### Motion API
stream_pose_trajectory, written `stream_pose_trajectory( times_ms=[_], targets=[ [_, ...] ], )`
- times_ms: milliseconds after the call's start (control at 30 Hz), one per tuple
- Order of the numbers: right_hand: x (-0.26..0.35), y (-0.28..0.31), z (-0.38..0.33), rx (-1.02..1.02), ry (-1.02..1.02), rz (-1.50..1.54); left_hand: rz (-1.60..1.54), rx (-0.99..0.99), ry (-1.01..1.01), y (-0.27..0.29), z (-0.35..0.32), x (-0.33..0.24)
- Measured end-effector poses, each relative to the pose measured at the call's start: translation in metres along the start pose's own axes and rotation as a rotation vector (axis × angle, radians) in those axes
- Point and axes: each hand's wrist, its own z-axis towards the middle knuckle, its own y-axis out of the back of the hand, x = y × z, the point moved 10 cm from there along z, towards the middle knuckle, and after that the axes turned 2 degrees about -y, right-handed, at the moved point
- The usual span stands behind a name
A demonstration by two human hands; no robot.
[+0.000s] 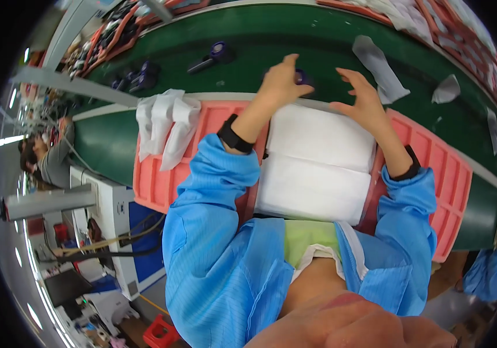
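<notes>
Blue jacket nearest the camera, over a green shirt; beyond, a pink tray across the middle, with two white pads lying flat in its centre, one near and one far; at the tray's left end, white sleeves draped over the ribs.

On the far side, past the tray, a green belt; on its near part, just beyond the far pad, a purple tool, mostly hidden by the left hand; thumb and forefinger of that hand spread wide with the tool showing in the gap, other fingers out of sight; cannot tell whether gripped or merely reached for. Right hand beside the far right corner of the pads, fingers loosely spread and curved, with nothing visible in hold.

Farther left on the belt, another tool with round head and grey handle, then a dark cluster, perhaps more of the same, too small to tell; to the right, pale sleeves lying loose.

As for progress, probably early in this round: pads already laid out smoothly; not yet done, any placing of a tool on pads or tray; sleeves apparently unused, both on the tray and along the belt.
</notes>
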Motion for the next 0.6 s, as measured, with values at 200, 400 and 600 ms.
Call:
stream_pose_trajectory(
  times_ms=[200, 400, 600],
  targets=[
    [-0.042, 0.011, 0.005, -0.049, 0.010, -0.183, -0.124, -0.168, -0.337, -0.029, -0.034, -0.114],
    [-0.045, 0.039, 0.004, -0.161, -0.099, -0.163, 0.030, 0.202, -0.429, -0.108, -0.066, -0.132],
    [-0.043, 0.045, 0.005, -0.143, -0.121, -0.137, 0.073, 0.214, -0.373, -0.125, -0.064, -0.116]
  ],
)
